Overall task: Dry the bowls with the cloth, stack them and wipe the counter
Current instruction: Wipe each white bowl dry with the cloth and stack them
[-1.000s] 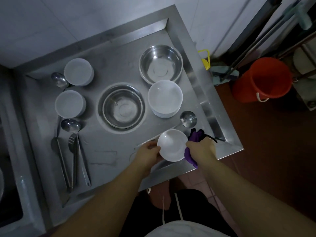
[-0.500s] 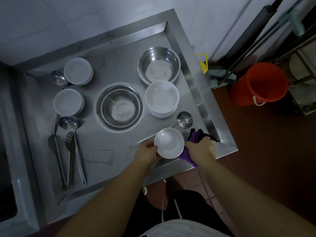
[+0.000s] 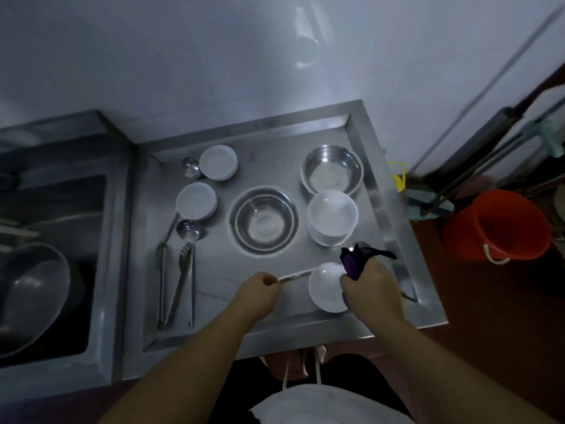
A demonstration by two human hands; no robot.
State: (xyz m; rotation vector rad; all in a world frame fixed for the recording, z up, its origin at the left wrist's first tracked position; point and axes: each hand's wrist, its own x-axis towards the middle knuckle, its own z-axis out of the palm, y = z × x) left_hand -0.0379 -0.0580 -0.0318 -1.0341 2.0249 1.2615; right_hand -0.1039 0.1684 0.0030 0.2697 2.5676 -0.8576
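Note:
My right hand [image 3: 368,287] grips a purple cloth [image 3: 351,261] against the rim of a small white bowl [image 3: 324,289], low over the steel counter [image 3: 220,304] at its front right. My left hand [image 3: 259,293] is off the bowl, fingers curled, by the end of a ladle handle [image 3: 295,275]; I cannot tell if it grips the handle. Behind the bowl stands a stack of white bowls [image 3: 332,214]. Two more white bowls [image 3: 218,162] [image 3: 197,200] lie upside down at the back left.
Two steel bowls sit on the counter, one in the middle [image 3: 264,223], one at the back right [image 3: 331,169]. Ladles [image 3: 189,229] and tongs [image 3: 180,283] lie at the left. A sink [image 3: 61,191] with a pot adjoins on the left. A red bucket [image 3: 495,224] stands on the floor at the right.
My left hand has let go of the small bowl and moved left to the ladle handle. The right hand now holds bowl and cloth alone. The view has pulled back.

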